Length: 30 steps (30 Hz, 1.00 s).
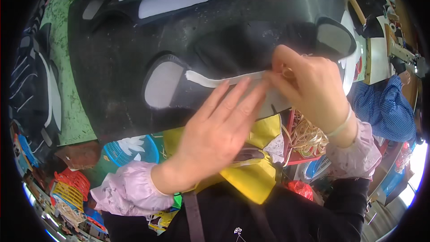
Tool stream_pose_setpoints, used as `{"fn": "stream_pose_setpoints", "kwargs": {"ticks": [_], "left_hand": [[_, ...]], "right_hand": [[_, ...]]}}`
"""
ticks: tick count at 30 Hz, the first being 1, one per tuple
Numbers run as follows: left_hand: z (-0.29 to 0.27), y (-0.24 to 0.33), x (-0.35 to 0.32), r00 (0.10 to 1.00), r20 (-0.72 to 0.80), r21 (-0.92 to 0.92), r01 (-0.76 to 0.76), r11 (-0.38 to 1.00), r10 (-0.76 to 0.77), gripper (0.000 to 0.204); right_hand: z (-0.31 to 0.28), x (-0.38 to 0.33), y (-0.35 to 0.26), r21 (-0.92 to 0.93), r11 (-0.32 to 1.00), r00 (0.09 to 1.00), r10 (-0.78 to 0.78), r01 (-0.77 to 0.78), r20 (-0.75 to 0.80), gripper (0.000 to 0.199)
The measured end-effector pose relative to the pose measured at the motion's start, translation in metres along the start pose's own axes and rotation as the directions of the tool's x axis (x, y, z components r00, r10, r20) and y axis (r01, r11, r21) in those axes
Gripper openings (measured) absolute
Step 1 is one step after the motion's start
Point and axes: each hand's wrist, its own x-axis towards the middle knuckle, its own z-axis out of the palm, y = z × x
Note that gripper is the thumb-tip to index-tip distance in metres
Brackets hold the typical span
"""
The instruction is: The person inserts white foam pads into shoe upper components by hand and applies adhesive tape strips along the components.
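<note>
A black shoe-upper piece (179,94) with a light grey patch at each end lies in front of me on a dark work surface (121,58). Along its inner curved edge runs a narrow white strip (206,81). My left hand (215,139) lies over the near part of the piece, fingers stretched out, their tips at the strip. Thumb and forefinger of my right hand (313,89) pinch the strip toward its right end, close beside the left fingertips. Part of the strip and piece is hidden under both hands.
More black pieces with white linings (174,4) lie at the far side, and others are stacked at the left. Below the near edge are a blue basket (134,150), a red tray of tan strips (307,143) and yellow material (255,177). Blue checked cloth (387,107) is at right.
</note>
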Motion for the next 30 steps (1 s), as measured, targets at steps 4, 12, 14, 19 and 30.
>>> {"fn": "stream_pose_setpoints", "kwargs": {"ticks": [4,12,14,19,30], "left_hand": [[-0.004,-0.005,0.003,1.0,0.011,-0.026,-0.006,1.0,0.006,0.049],[-0.025,0.023,0.032,0.991,0.109,0.042,0.067,0.997,-0.071,0.044],[-0.007,0.028,0.039,1.0,0.0,-0.009,0.004,1.0,-0.004,0.044],[0.0,0.021,0.04,0.998,0.05,0.073,-0.05,0.996,0.046,0.038],[0.004,0.022,0.048,0.997,0.034,0.144,-0.075,0.987,0.071,0.039]], "right_hand": [[-0.018,-0.018,0.008,0.103,0.995,1.0,-0.01,0.009,0.009,0.016],[-0.005,-0.014,0.028,0.116,0.987,0.994,0.108,-0.109,0.016,0.023],[0.001,-0.014,0.028,0.067,0.995,0.992,0.081,-0.074,-0.098,0.023],[-0.024,-0.036,0.056,0.501,0.865,0.993,0.035,0.026,-0.112,0.019],[-0.03,-0.023,0.068,0.264,0.956,0.992,0.128,-0.126,0.012,0.019]]}}
